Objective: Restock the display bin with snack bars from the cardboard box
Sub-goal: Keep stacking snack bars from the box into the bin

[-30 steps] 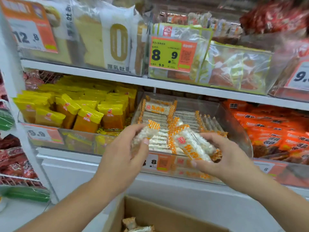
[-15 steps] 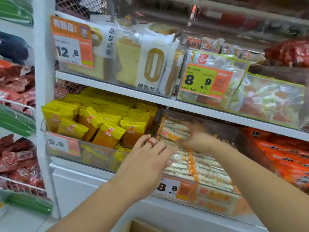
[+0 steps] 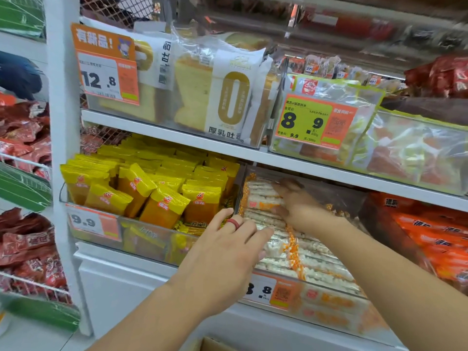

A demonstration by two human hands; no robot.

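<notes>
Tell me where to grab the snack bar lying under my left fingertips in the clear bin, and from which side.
Probably pinch that snack bar across its long edges near the middle, coming from above and the front. It lies flat in a packed row in the display bin, whose clear wall blocks a straight frontal reach.

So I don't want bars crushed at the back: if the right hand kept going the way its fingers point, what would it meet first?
Probably the snack bars stacked at the back of the display bin; the right hand already lies flat on them, fingers pointing up-left. Motion blur leaves depth uncertain.
</notes>
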